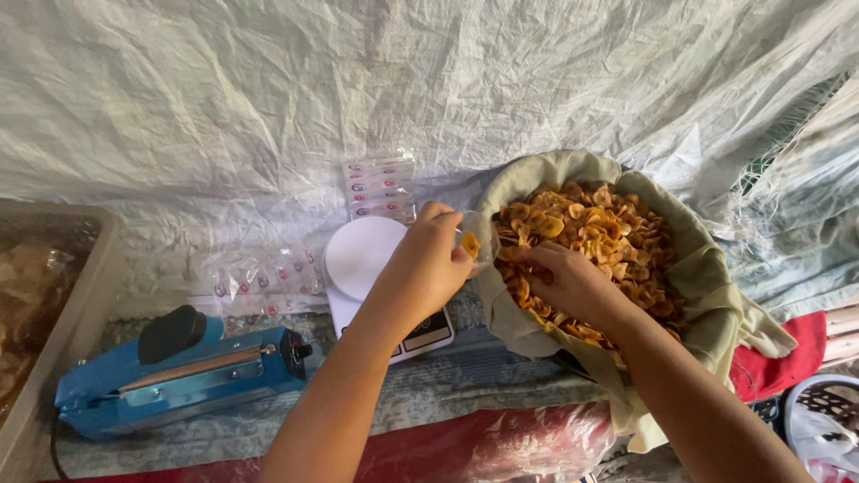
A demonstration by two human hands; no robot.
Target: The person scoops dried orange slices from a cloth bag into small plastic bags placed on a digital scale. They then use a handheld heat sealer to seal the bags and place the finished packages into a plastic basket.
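Head view, from left to right: a grey tray (85, 295) stands at the left edge with what look like packed bags inside, though this part is dim. Next to it lies a blue heat sealer (179, 371) with a black knob, its bar turned toward the person, so it is easy to press. Behind it some clear printed packets (264, 277) lie flat, and more packets (380, 188) are stacked further back, near the white scale (362, 259), close enough to take one by one. The left hand (428, 264) is closed around a small clear bag (474, 241), pinching its mouth and holding it just at the basket rim, above the scale edge; a few chips are already seen inside. I think it is held so near the rim so that chips have only a short way to go. The right hand (573, 282) lies palm down on the chips (599, 237), fingers curled into the pile; whether it grips any I cannot tell. The chips fill a basket (716, 295) lined with pale green cloth, which keeps them clean. A white sheet (268, 89) covers the background.
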